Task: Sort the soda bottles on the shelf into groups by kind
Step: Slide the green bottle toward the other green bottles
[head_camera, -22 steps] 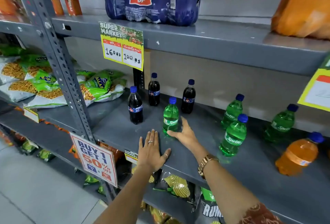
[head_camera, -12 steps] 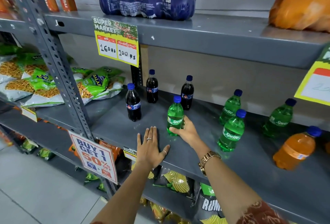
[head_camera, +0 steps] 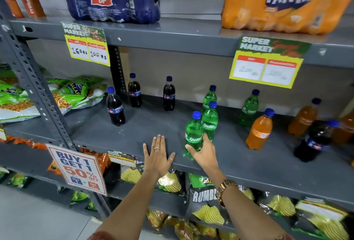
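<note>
The right hand (head_camera: 206,153) wraps the lower part of a Sprite bottle (head_camera: 193,134) standing upright near the front edge of the shelf (head_camera: 145,125), thumb on its left side and fingers curled round the right — clamped on it. This bottle touches, or nearly touches, a second Sprite (head_camera: 210,120) just behind it; a third Sprite (head_camera: 209,97) stands behind that, and a fourth (head_camera: 248,108) stands apart to the right, toward the back.

The left hand (head_camera: 158,156) lies flat on the front edge of the shelf, fingers spread, holding nothing.

Three cola bottles (head_camera: 115,106) stand at the left end — one forward, two near the back edge. Orange bottles (head_camera: 259,130) stand at the right end, with another cola (head_camera: 316,141) in front of them, blurred.
</note>
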The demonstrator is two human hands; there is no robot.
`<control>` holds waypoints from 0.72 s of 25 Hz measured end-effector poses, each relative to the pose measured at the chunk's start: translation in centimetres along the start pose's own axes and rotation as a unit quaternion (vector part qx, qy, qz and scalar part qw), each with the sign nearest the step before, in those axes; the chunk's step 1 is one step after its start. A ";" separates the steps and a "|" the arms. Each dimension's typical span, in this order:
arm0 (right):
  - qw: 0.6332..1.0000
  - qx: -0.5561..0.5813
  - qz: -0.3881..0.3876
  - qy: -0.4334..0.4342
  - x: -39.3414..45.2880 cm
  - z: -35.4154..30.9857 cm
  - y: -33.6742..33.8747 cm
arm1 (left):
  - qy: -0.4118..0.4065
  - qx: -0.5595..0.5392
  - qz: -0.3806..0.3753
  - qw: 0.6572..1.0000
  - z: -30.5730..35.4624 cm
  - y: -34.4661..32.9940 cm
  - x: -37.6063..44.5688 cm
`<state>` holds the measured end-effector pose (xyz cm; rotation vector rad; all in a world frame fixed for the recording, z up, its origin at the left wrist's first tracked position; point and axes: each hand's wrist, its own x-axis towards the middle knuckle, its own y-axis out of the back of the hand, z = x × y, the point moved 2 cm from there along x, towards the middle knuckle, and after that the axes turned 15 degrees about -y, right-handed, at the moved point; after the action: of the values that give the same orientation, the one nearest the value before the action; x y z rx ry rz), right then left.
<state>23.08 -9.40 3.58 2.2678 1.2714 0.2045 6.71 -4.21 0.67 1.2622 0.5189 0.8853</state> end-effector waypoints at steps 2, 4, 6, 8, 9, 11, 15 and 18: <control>1.000 -0.011 0.018 -0.001 -0.8 1.5 2.2 | -0.014 -0.005 -0.007 1.000 2.1 -0.4 -0.3; 0.999 -0.008 0.048 0.000 -1.5 2.8 4.3 | -0.033 -0.004 -0.018 0.999 4.0 -0.7 -0.3; 0.997 -0.002 0.073 -0.008 -2.0 4.1 6.5 | -0.052 -0.001 -0.032 0.998 6.1 -1.2 -0.2; 0.995 0.005 0.095 -0.014 -2.3 5.2 8.3 | -0.064 0.005 -0.043 0.997 7.7 -1.6 -0.1; 0.994 0.012 0.108 -0.018 -2.4 5.8 9.2 | -0.070 0.007 -0.048 0.996 8.6 -1.8 0.0; 0.990 0.029 0.132 -0.028 -2.4 6.7 10.8 | -0.080 0.008 -0.056 0.995 10.1 -2.2 0.3; 0.984 0.054 0.162 -0.045 -1.7 8.3 13.1 | -0.095 0.003 -0.076 0.993 12.9 -3.1 0.9; 0.981 0.047 0.181 -0.046 -0.8 9.1 13.9 | -0.089 0.013 -0.082 0.993 14.0 -3.7 1.1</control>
<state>36.47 -19.28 3.13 2.5468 0.8291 0.1701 19.15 -11.81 0.85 1.2873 0.4859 0.6233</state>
